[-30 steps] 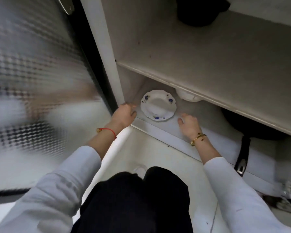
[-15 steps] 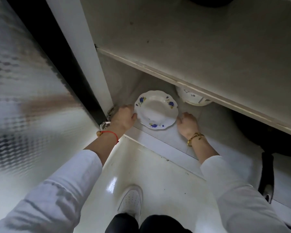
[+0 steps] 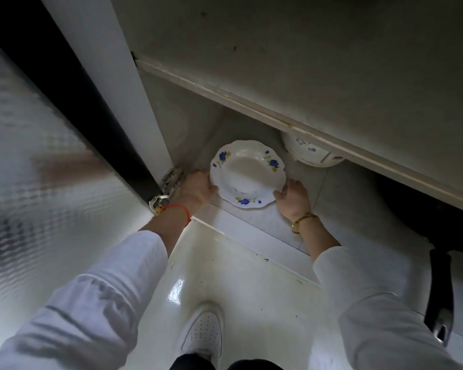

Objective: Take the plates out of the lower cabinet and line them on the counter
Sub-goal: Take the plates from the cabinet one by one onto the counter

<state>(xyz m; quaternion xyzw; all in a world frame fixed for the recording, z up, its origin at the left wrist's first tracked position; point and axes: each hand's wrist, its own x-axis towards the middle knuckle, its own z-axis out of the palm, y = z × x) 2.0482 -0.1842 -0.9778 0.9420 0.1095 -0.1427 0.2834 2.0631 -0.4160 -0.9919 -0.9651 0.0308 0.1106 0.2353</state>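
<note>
A white plate (image 3: 247, 173) with blue flowers and a scalloped rim sits on the floor of the lower cabinet (image 3: 254, 225), near its front left corner. My left hand (image 3: 194, 189) grips the plate's left rim. My right hand (image 3: 293, 196) grips its right rim. Both hands have fingers curled around the edge. More white flowered dishes (image 3: 309, 153) stand behind it to the right, half hidden under the shelf (image 3: 251, 102).
The frosted glass cabinet door (image 3: 38, 169) hangs open at my left, its hinge (image 3: 166, 188) beside my left wrist. A dark pan with a black handle (image 3: 440, 292) lies in the cabinet at the right. My white shoe (image 3: 203, 335) stands on the glossy floor.
Both hands have moved in from the cabinet floor and closed on the plate's two sides. My head has dropped closer to the cabinet.
</note>
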